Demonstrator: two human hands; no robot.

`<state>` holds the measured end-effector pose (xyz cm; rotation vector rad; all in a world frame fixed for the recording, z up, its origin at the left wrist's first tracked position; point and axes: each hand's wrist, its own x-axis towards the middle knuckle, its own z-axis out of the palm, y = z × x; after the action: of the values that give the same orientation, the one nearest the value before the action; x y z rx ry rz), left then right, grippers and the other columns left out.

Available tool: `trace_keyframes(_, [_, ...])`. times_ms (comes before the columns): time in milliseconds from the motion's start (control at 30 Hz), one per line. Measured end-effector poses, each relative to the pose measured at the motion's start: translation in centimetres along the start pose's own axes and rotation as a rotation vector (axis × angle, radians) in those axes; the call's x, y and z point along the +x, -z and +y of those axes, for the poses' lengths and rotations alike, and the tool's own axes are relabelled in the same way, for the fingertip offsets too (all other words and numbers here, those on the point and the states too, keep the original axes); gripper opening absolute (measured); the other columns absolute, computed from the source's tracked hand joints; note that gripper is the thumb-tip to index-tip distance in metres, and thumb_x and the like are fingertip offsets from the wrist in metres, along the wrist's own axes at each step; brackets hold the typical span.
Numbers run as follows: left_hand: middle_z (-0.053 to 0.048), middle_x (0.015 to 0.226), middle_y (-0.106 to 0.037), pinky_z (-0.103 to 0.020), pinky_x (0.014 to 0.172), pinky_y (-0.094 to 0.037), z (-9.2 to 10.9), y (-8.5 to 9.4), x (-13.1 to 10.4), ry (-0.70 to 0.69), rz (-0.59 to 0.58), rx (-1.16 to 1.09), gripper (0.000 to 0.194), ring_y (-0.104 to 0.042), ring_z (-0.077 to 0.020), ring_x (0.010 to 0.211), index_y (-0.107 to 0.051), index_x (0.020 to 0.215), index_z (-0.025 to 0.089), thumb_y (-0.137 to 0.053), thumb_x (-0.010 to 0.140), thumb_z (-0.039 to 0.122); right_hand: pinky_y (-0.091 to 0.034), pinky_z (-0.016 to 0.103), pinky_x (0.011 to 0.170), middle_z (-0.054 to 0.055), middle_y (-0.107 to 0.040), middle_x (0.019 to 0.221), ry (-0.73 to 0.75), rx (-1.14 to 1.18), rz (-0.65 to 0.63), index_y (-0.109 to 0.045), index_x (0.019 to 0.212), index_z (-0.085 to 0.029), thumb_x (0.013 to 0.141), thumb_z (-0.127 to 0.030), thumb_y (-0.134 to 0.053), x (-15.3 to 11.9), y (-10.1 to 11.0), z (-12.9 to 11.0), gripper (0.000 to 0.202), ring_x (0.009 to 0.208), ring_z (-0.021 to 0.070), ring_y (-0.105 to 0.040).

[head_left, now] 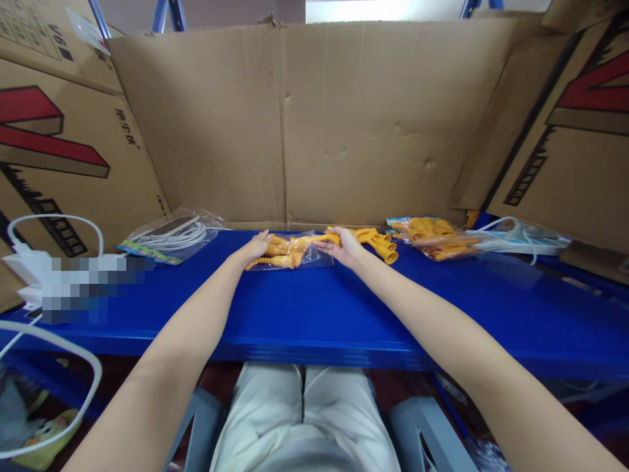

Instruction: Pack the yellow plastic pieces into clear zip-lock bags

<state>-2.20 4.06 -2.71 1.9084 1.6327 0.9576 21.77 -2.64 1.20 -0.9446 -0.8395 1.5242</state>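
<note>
A clear plastic bag (pixel 314 259) with several yellow-orange plastic pieces (pixel 282 246) inside lies flat on the blue table. My left hand (pixel 258 246) is closed on the bag's left end, its fingers partly hidden. At the bag's right end, my right hand (pixel 345 246) grips a yellow-orange plastic piece (pixel 322 238) pointing left toward the bag. Just beyond that hand is a loose pile of similar pieces (pixel 383 246) with flared, trumpet-like ends. How far the held piece reaches into the bag I cannot tell.
A filled bag of yellow-orange pieces (pixel 432 236) lies at the right beside a white power strip (pixel 525 242). To the left are a bagged white cable (pixel 179 233) and white plugs (pixel 34 272). A tall cardboard wall (pixel 344 131) closes off the back of the blue table (pixel 314 314).
</note>
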Motion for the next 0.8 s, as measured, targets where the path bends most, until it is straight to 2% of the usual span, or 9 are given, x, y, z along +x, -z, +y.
trace_keyframes(133, [-0.01, 0.129, -0.057, -0.041, 0.106, -0.032, 0.5, 0.2, -0.4, 0.004, -0.076, -0.114, 0.057, -0.043, -0.0268, 0.128, -0.054, 0.126, 0.014, -0.023, 0.093, 0.047, -0.053, 0.027, 0.067, 0.001, -0.061, 0.068, -0.071, 0.009, -0.044, -0.042, 0.084, -0.018, 0.091, -0.011, -0.032, -0.4, -0.5, 0.7, 0.014, 0.06, 0.0131, -0.065])
trace_keyframes(300, [-0.009, 0.114, -0.067, -0.04, 0.099, -0.04, 1.4, 0.2, -1.4, 0.034, -0.115, -0.253, 0.066, -0.05, -0.0288, 0.122, -0.061, 0.118, 0.013, -0.019, 0.092, 0.058, -0.052, 0.027, 0.063, 0.006, -0.065, 0.07, -0.154, -0.192, -0.279, -0.051, 0.088, -0.015, 0.094, -0.015, -0.028, -0.6, -0.5, 1.1, 0.024, 0.063, 0.0144, -0.064])
trace_keyframes(400, [-0.009, 0.11, -0.069, -0.038, 0.093, -0.046, 2.1, 0.2, -2.0, 0.049, -0.163, -0.326, 0.07, -0.056, -0.0273, 0.115, -0.061, 0.115, 0.013, -0.016, 0.091, 0.061, -0.045, 0.02, 0.047, 0.003, -0.059, 0.054, -0.067, -0.446, -0.208, -0.053, 0.076, -0.016, 0.095, -0.021, -0.033, -0.1, 0.0, 1.2, 0.028, 0.048, 0.0117, -0.055])
trace_keyframes(467, [-0.01, 0.108, -0.069, -0.035, 0.09, -0.048, 2.7, 0.3, -2.5, 0.077, -0.198, -0.38, 0.069, -0.059, -0.0251, 0.111, -0.061, 0.115, 0.015, -0.015, 0.091, 0.061, -0.033, 0.017, 0.036, 0.0, -0.05, 0.042, 0.02, -0.63, -0.136, -0.05, 0.065, -0.016, 0.092, -0.023, -0.044, 0.3, 0.5, 1.2, 0.029, 0.037, 0.0089, -0.043])
trace_keyframes(533, [-0.01, 0.107, -0.07, -0.033, 0.089, -0.049, 3.2, 0.3, -2.8, 0.129, -0.209, -0.46, 0.065, -0.062, -0.0232, 0.106, -0.06, 0.115, 0.015, -0.018, 0.092, 0.059, -0.025, 0.017, 0.033, -0.004, -0.041, 0.035, 0.048, -0.712, -0.127, -0.046, 0.058, -0.017, 0.088, -0.022, -0.053, 0.7, 0.9, 1.1, 0.031, 0.033, 0.0064, -0.033])
trace_keyframes(633, [-0.01, 0.102, -0.071, -0.03, 0.086, -0.05, 3.7, 0.4, -3.2, 0.2, -0.17, -0.55, 0.058, -0.064, -0.0226, 0.101, -0.059, 0.115, 0.014, -0.026, 0.092, 0.056, -0.026, 0.017, 0.035, -0.005, -0.038, 0.036, -0.009, -0.605, -0.207, -0.043, 0.057, -0.017, 0.088, -0.021, -0.055, 1.0, 1.4, 1.0, 0.033, 0.033, 0.005, -0.031])
trace_keyframes(800, [-0.008, 0.1, -0.072, -0.028, 0.084, -0.05, 3.9, 0.6, -3.2, 0.205, -0.184, -0.592, 0.056, -0.065, -0.0233, 0.098, -0.06, 0.118, 0.018, -0.031, 0.091, 0.057, -0.03, 0.017, 0.039, -0.004, -0.046, 0.044, -0.044, -0.425, -0.281, -0.046, 0.063, -0.015, 0.089, -0.023, -0.054, 0.9, 1.7, 0.7, 0.028, 0.038, 0.0042, -0.036])
